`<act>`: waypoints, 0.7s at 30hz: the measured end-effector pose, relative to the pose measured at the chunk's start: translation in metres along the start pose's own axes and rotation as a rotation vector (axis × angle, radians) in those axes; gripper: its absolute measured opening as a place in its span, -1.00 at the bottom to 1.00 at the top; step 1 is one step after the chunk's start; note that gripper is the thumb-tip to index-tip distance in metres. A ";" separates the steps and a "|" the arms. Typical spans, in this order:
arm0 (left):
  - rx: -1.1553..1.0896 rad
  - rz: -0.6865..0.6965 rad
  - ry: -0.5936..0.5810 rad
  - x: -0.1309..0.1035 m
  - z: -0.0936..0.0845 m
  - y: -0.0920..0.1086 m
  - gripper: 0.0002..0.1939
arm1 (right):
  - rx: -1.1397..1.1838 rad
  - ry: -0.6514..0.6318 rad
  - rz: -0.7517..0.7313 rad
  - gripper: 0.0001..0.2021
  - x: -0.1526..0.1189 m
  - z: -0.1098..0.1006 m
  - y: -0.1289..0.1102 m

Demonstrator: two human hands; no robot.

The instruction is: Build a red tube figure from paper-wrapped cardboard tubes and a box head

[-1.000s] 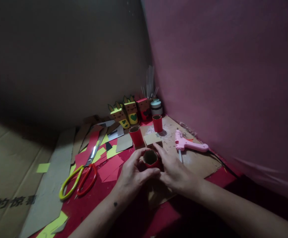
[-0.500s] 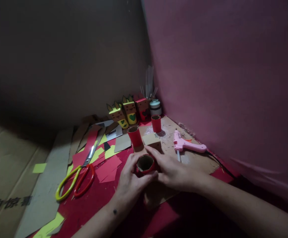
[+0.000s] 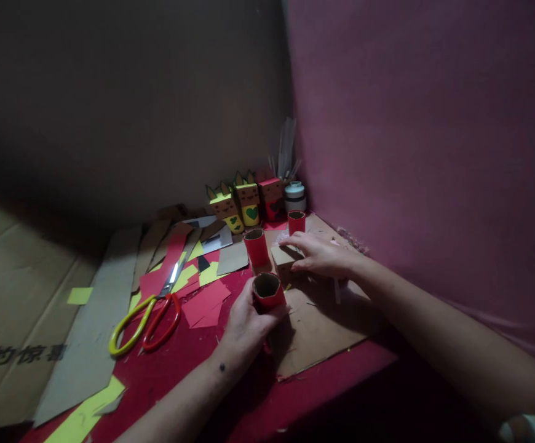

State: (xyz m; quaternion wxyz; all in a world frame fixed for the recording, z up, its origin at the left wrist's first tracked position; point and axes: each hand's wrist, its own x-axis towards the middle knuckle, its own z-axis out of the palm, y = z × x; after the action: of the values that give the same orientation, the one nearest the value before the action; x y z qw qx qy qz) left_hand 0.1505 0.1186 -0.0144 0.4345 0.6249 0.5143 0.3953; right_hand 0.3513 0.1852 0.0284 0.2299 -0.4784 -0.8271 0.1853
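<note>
- A red tube [image 3: 267, 291], open end up, is clasped in the left hand [image 3: 245, 324], with the fingers [image 3: 242, 299] and thumb wrapped around its wall; it is held just above the red sheet [image 3: 166, 369] and the near edge of a cardboard mat [image 3: 323, 329].
- The right hand [image 3: 321, 253] is laid palm down on a small cardboard block [image 3: 284, 258]; the fingers are spread over its top and side, resting on it rather than closed around it.
- The block is placed on the far part of the mat, just beyond the held tube.
- Two further red tubes are stood upright: one [image 3: 256, 247] just left of the block, the other [image 3: 296, 222] behind the right hand's fingertips.
- Three decorated box figures [image 3: 244, 200] are lined up against the back wall, with a small pale jar [image 3: 294, 195] beside them in the corner and thin sticks [image 3: 286, 151] standing behind it.
- Scissors [image 3: 150, 314] with one yellow and one red handle are laid on the red sheet to the left, well apart from both hands.
- Red and yellow paper scraps [image 3: 203, 289] and cardboard strips [image 3: 92, 344] are scattered around the scissors.
</note>
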 end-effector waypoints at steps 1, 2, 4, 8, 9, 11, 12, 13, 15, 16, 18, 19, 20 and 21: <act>-0.013 -0.008 -0.003 0.000 0.000 0.000 -0.60 | 0.051 0.042 0.013 -0.50 0.000 -0.001 0.002; -0.028 -0.016 -0.006 0.001 -0.001 0.000 -0.59 | 0.122 0.087 0.029 -0.50 -0.001 -0.003 0.003; -0.035 -0.018 0.006 0.003 -0.001 -0.002 -0.58 | 0.296 0.152 0.063 -0.53 -0.003 -0.009 0.004; 0.050 0.057 0.032 0.005 -0.001 -0.006 -0.61 | 0.597 0.164 0.058 -0.57 -0.013 -0.020 -0.010; 0.064 0.074 0.035 0.005 0.000 -0.007 -0.63 | 0.642 0.177 0.044 -0.56 -0.016 -0.021 -0.016; 0.073 0.098 0.037 0.005 0.001 -0.006 -0.66 | 0.686 0.201 -0.001 -0.53 -0.021 -0.021 -0.026; 0.073 0.106 0.036 0.004 0.001 -0.005 -0.69 | 0.685 0.212 -0.031 -0.52 -0.022 -0.020 -0.030; 0.072 0.113 0.032 0.004 0.001 -0.004 -0.71 | 0.662 0.219 -0.067 -0.53 -0.023 -0.019 -0.034; 0.071 0.124 0.028 0.004 0.001 -0.003 -0.73 | 0.588 0.229 -0.169 -0.56 -0.024 -0.018 -0.039; 0.070 0.128 0.026 0.004 0.001 -0.002 -0.71 | 0.548 0.226 -0.228 -0.58 -0.023 -0.017 -0.040; 0.073 0.134 0.018 0.003 0.001 -0.002 -0.65 | 0.490 0.203 -0.338 -0.62 -0.022 -0.015 -0.041; 0.076 0.136 0.015 0.003 0.001 -0.002 -0.61 | 0.466 0.187 -0.372 -0.64 -0.021 -0.014 -0.040; 0.079 0.136 0.015 0.003 0.001 -0.002 -0.57 | 0.439 0.172 -0.390 -0.64 -0.021 -0.013 -0.040; 0.080 0.136 0.016 0.002 0.001 -0.002 -0.52 | 0.409 0.158 -0.398 -0.65 -0.020 -0.011 -0.040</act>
State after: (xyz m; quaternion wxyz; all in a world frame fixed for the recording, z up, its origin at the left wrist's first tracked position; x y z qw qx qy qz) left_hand 0.1514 0.1210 -0.0161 0.3770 0.6722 0.4894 0.4080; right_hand 0.3384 0.1495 0.0547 0.4171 -0.2637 -0.8295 0.2615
